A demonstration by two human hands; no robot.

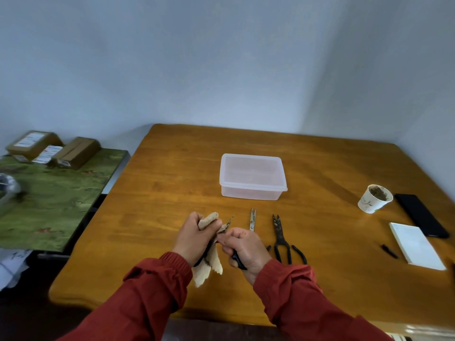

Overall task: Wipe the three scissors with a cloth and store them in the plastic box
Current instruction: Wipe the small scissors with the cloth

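My left hand (197, 233) grips a beige cloth (209, 264) wrapped around the blades of a black-handled pair of scissors (230, 220), whose tip pokes out past the cloth. My right hand (245, 251) holds that pair by its black handle. A small silver pair of scissors (252, 219) lies on the wooden table (172, 183) just right of my hands. Further right lies a large black pair of scissors (282, 239) with long looped handles. The translucent plastic box (252, 177) stands beyond them with its lid on.
A paper cup (374, 198), a black phone (422, 215), a white notepad (416, 244) and a small black pen cap (389, 251) sit at the table's right. A green-topped side table (54, 198) with cardboard boxes (73, 152) stands to the left.
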